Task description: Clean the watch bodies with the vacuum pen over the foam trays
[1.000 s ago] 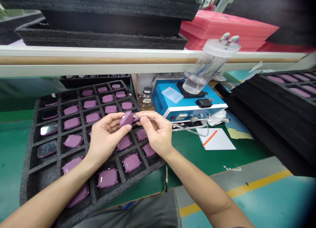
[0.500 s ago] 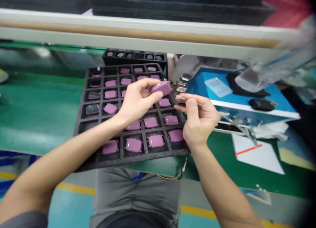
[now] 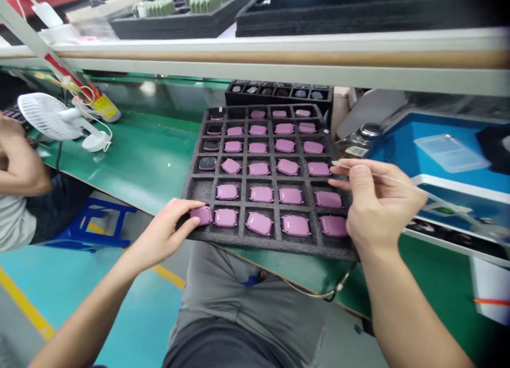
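Note:
My left hand (image 3: 172, 231) pinches a purple watch case (image 3: 203, 215) between thumb and fingers, at the front left compartment of a black foam tray (image 3: 274, 244). Purple cases, such as this one (image 3: 295, 225), fill most of the compartments. Down the tray's left side lie several with dark glass faces, one of them a dark-faced watch (image 3: 207, 163). Over the tray's right edge, my right hand (image 3: 376, 200) is closed on a thin pale cable (image 3: 392, 181), its small tip sticking out past the fingers. The cable trails off to the right.
A blue box (image 3: 442, 155) and a glass bottle (image 3: 364, 137) stand at the right. Behind the tray is another black tray (image 3: 279, 100), below a shelf edge (image 3: 255, 60). A white fan (image 3: 51, 116) stands at the left, near another person's arm (image 3: 19, 158).
My left hand has carried the purple case from above the tray's right side to its front left compartment. The right hand still holds the cable. The view has swung left.

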Action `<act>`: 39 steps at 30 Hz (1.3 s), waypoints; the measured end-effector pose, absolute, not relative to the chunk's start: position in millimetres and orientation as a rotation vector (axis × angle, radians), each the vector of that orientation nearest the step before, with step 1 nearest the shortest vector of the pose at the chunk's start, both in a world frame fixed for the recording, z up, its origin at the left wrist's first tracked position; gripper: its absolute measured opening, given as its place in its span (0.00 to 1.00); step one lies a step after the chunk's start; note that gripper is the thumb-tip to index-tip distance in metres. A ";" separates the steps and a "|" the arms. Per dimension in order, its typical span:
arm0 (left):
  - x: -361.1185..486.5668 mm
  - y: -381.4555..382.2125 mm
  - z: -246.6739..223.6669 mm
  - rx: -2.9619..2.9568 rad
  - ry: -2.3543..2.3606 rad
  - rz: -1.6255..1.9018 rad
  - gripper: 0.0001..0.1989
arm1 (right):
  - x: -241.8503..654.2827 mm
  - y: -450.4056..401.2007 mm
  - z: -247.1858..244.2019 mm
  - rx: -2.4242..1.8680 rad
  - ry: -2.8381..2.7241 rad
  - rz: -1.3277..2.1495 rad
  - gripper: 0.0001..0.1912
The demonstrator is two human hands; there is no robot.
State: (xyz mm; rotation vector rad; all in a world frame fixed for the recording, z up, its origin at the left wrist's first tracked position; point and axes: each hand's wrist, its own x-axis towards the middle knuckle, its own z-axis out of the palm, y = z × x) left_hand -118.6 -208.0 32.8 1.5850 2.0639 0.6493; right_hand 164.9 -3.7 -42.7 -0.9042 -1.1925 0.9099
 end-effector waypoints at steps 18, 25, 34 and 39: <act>-118.4 -205.7 29.7 2.209 1.984 0.371 0.13 | 165.5 -4.6 -40.1 -0.956 -1.242 0.938 0.09; -118.9 -213.0 50.4 2.129 1.934 0.218 0.13 | 163.7 -8.1 -38.5 -1.031 -1.235 0.962 0.12; -158.3 -111.9 36.6 2.135 2.210 0.273 0.17 | 166.1 -7.1 -37.7 -0.983 -1.216 0.982 0.13; -172.8 -62.3 34.1 2.166 2.148 -0.166 0.22 | 167.3 -2.5 -40.2 -0.960 -1.216 0.999 0.15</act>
